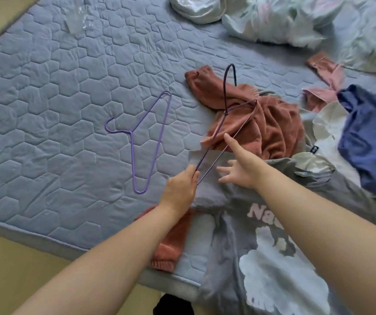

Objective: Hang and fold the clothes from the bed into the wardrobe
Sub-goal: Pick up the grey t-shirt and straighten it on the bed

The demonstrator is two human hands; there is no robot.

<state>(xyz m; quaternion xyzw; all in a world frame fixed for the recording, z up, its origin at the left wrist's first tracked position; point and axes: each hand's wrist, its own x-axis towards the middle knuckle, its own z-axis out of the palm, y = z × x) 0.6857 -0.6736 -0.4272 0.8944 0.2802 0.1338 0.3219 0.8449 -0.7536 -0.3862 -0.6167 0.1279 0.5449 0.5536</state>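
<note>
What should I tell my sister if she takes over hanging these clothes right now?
Left hand grips one corner of the dark hanger, held above the clothes.
Right hand is open, forefinger at the wire.
A second purple hanger lies on the mattress.
The rust top, grey T-shirt and navy garment lie loose.
Nothing is on a hanger yet; all hanging and folding remains.

Two wire hangers: one light hanger, one dark hanger. Two hands: left hand, right hand. One bed. Loose clothes, by colour, come to five: one rust piece, one grey top, one blue piece, one white piece, one pink piece. A second rust patch may belong to the first; I cannot tell. Two blurred heaps: plain heap, patterned heap.
</note>
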